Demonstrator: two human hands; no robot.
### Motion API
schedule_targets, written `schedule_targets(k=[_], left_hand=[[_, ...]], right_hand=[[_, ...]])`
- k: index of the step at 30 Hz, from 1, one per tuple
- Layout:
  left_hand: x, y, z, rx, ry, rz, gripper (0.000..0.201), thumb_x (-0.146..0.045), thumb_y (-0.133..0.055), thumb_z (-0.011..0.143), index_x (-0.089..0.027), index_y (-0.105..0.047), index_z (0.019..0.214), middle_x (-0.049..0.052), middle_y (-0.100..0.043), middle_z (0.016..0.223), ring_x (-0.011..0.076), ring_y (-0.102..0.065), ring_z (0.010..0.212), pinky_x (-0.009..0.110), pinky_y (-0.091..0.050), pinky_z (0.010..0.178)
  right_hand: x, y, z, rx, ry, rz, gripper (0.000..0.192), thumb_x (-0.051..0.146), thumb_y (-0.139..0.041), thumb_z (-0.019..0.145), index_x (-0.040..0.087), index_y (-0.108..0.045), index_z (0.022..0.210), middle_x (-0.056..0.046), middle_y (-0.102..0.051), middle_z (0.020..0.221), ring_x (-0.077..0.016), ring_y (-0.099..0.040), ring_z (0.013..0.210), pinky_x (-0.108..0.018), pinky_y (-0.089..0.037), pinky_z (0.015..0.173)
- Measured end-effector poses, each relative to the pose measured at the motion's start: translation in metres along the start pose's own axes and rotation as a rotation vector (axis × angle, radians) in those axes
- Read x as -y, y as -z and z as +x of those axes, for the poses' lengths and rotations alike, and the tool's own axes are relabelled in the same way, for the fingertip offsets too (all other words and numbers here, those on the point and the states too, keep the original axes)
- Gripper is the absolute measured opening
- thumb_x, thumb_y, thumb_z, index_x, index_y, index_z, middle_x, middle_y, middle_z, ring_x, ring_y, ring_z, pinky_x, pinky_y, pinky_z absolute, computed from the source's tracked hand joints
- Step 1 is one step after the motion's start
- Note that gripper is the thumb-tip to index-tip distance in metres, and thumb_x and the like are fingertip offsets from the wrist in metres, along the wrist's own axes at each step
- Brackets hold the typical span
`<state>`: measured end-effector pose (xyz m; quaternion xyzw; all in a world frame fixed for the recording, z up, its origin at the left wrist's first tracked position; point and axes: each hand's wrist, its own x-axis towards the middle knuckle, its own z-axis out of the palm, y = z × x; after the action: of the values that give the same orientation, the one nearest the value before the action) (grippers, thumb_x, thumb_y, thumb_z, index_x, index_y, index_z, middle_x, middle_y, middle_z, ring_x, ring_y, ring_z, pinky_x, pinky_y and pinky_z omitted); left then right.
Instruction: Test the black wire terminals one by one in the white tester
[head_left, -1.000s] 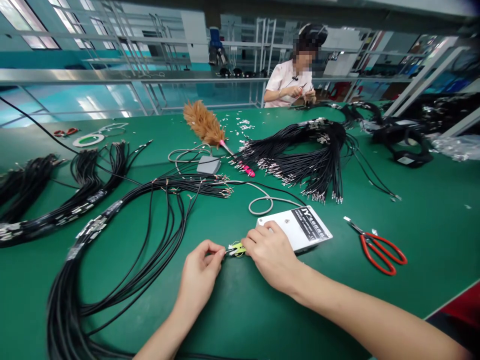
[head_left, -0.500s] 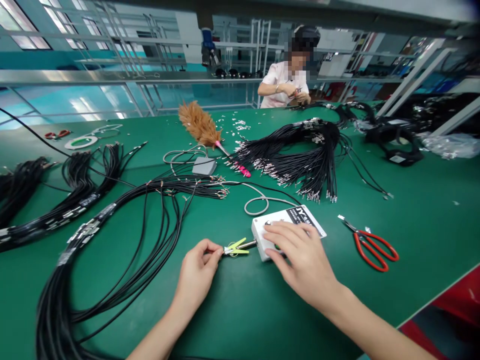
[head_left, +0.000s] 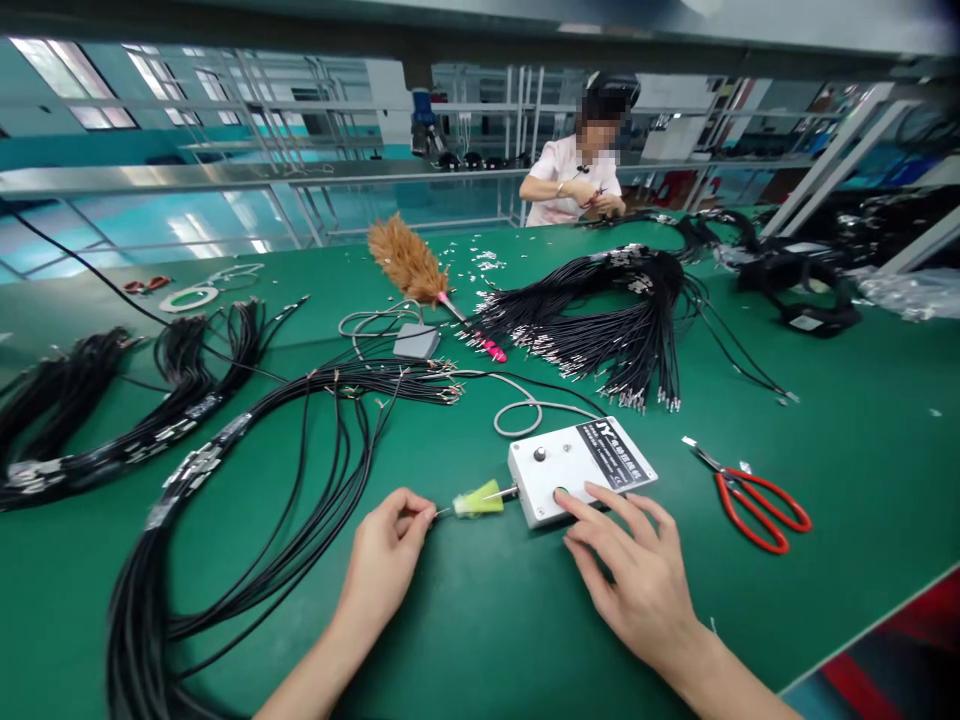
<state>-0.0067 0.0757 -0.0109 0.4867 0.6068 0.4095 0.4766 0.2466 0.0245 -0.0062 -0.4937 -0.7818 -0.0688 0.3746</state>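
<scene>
Many black cables (head_left: 135, 600) curve toward the tabletop's (head_left: 465, 620) near-left corner, their bare ends (head_left: 453, 393) seemingly still untwisted. Farther from that corner, the left hand (head_left: 391, 535) pinches one wire (head_left: 442, 511), its tip clear of the yellow-green clip (head_left: 481, 498), perhaps twisted already; the right hand (head_left: 630, 565), grasping nothing, touches the white box (head_left: 553, 472).

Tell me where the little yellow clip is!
In the head view, the yellow clip sits below centre, on the metal rod left of the white box, between the box and the left hand.
</scene>
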Motion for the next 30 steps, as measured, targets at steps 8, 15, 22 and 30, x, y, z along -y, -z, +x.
schedule_targets(k=[8,15,22,30], left_hand=[[-0.007,0.022,0.005,-0.009,0.008,0.016,0.027,-0.044,-0.068,0.064,-0.020,-0.055,0.063,-0.008,-0.048,0.046,0.0083,-0.041,0.035,0.020,-0.028,0.039],[-0.018,0.010,-0.006,0.062,0.036,0.004,0.027,-0.042,-0.067,0.067,-0.017,-0.057,0.067,-0.008,-0.049,0.049,0.0067,-0.040,0.037,0.019,-0.026,0.040],[-0.018,0.000,-0.012,0.065,0.020,-0.001,0.029,-0.044,-0.065,0.066,-0.017,-0.055,0.066,-0.008,-0.049,0.050,0.0064,-0.040,0.037,0.019,-0.028,0.039],[-0.011,-0.003,-0.009,0.073,0.023,-0.015,0.028,-0.044,-0.063,0.067,-0.018,-0.054,0.068,-0.010,-0.044,0.047,0.0066,-0.039,0.036,0.018,-0.027,0.038]], right_hand=[[0.009,0.003,-0.019,0.069,0.064,0.080,0.017,0.006,-0.055,0.090,0.020,-0.060,0.100,-0.007,-0.070,0.120,-0.0254,-0.054,0.120,-0.044,-0.034,0.099],[0.031,0.005,-0.010,0.038,0.052,0.158,0.015,0.010,-0.053,0.094,0.020,-0.064,0.099,-0.004,-0.073,0.111,-0.0214,-0.060,0.108,-0.038,-0.035,0.094],[0.029,-0.031,0.044,0.193,0.166,-0.002,0.015,0.012,-0.058,0.093,0.017,-0.063,0.107,-0.003,-0.072,0.109,-0.0225,-0.057,0.112,-0.041,-0.030,0.096],[0.023,-0.050,0.063,0.447,0.220,-0.098,0.009,0.008,-0.066,0.088,0.016,-0.066,0.093,-0.005,-0.073,0.097,-0.0212,-0.062,0.097,-0.044,-0.026,0.100]])
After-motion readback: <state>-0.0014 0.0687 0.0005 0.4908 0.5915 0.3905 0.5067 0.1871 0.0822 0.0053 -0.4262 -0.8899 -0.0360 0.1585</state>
